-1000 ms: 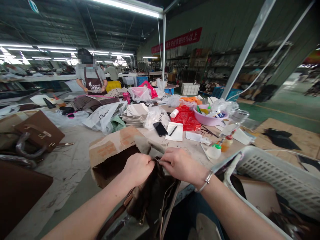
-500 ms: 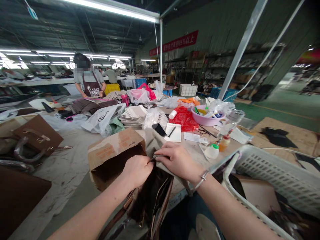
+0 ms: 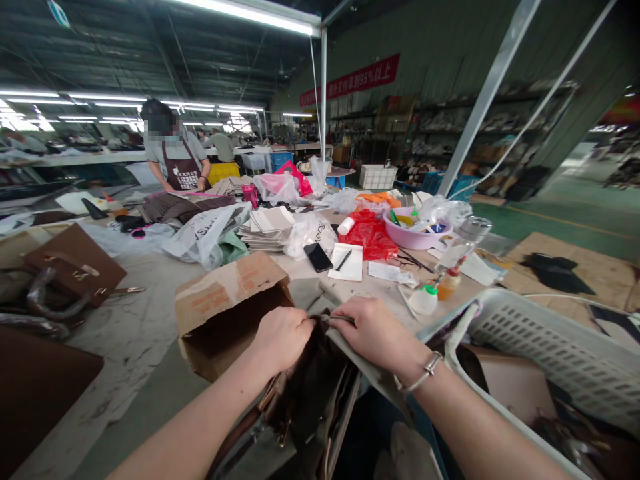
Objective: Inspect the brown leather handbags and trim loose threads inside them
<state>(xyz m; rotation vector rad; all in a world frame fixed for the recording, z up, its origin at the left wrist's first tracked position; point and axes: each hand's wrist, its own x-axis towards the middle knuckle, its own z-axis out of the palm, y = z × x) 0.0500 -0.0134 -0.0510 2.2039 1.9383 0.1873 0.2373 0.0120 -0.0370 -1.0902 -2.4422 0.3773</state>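
Observation:
A dark brown handbag (image 3: 300, 407) hangs in front of me with its mouth facing up. My left hand (image 3: 284, 337) is closed in a fist on the bag's upper edge. Close beside it, my right hand (image 3: 375, 333) pinches a grey-brown cloth (image 3: 357, 359) at the bag's far edge. Whether this cloth is part of the bag's lining, I cannot tell. Just left of the hands lies a cardboard box (image 3: 233, 290), its open side facing me. Behind them, a phone (image 3: 317, 258) lies beside a white notepad (image 3: 353, 267) with a black pen (image 3: 344, 260) on it.
To my right stands a white plastic basket (image 3: 545, 340) holding brown bags. Brown handbags (image 3: 75, 263) lie at the left. Farther back are plastic bags (image 3: 205, 233), a pink basin (image 3: 415, 235) and a green-capped bottle (image 3: 425, 300). A co-worker (image 3: 175, 153) stands across the table.
Both hands stay closed at the bag's edge. My right hand has shifted slightly right and changed its hold, fingers now curled under. The cloth has dropped away from the phone, which now shows fully.

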